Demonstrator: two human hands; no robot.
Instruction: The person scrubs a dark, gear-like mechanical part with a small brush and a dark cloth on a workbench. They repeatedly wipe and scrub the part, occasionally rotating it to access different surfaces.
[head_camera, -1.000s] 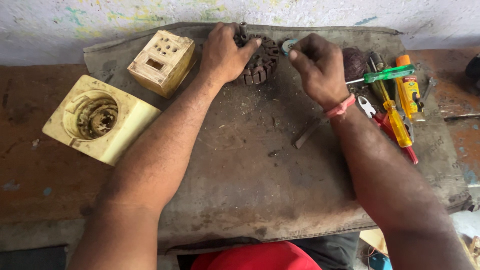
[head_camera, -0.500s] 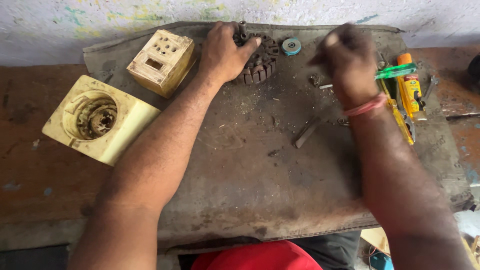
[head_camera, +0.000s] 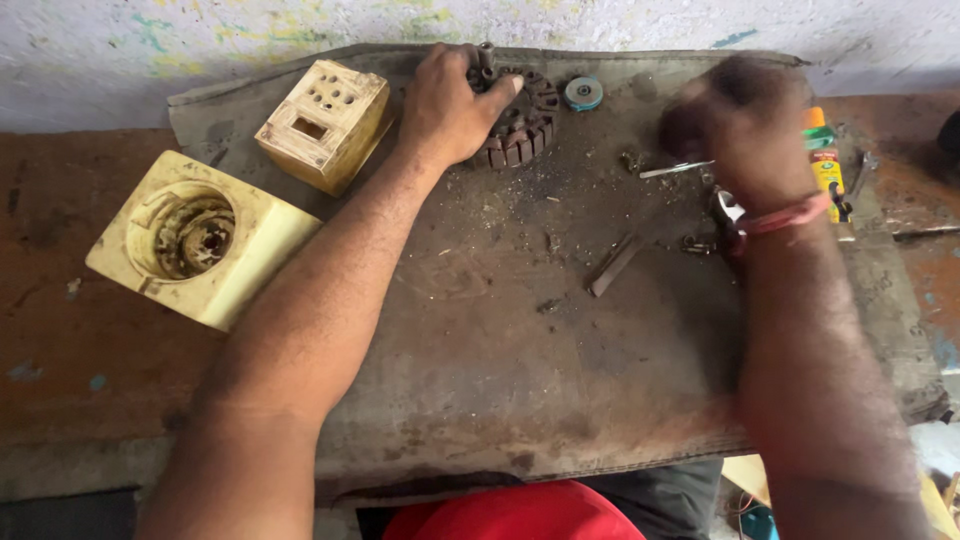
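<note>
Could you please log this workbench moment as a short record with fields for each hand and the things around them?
surface: dirty grey mat on a brown bench
left hand: grip on a round toothed metal motor core
right hand: blurred, over the tool pile; grip cannot be told
near right hand: metal rod, orange tube
left side: yellow round-holed housing, cream box
top: small blue-grey disc

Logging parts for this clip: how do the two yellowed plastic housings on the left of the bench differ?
The small cube housing lies on the grey mat; the large flat housing lies off it on the brown bench. The cube shows small holes and a rectangular slot; the flat one has a round well with metal parts inside. The cube is nearer the left hand. Both are grimy cream plastic, untouched by either hand.
</note>
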